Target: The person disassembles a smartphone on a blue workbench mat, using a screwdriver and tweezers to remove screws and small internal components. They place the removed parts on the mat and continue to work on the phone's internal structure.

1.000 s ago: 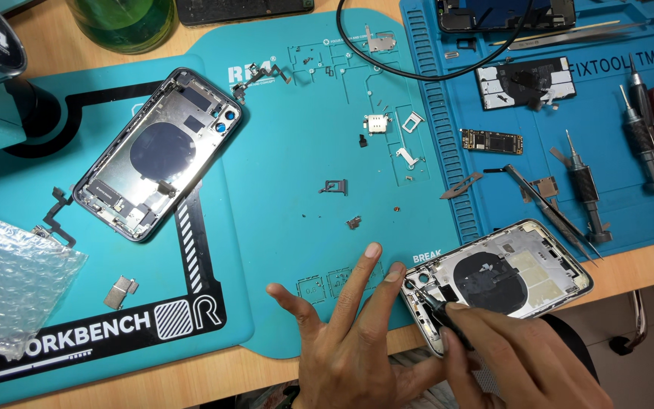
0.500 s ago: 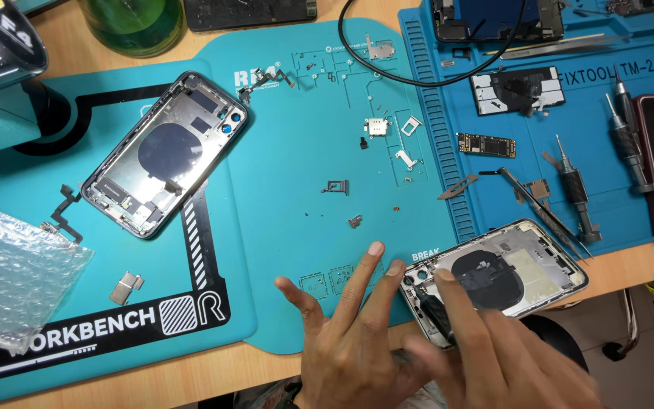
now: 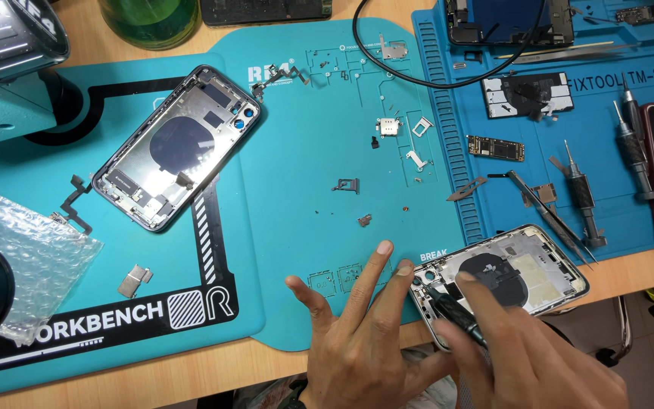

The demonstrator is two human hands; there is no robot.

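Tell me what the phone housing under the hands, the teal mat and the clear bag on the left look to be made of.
Phone housing: seemingly metal, its silver rim shining brightly.
Teal mat: probably silicone or rubber, matte with moulded ridges and recesses.
Clear bag: plastic bubble wrap, transparent, crinkled and dotted with bubbles.

Single head-worn view, looking steeply down from above onto a teal work mat (image 3: 304,189) on a wooden bench. Close range, both hands cut off at the bottom edge. No second view to overlap with.
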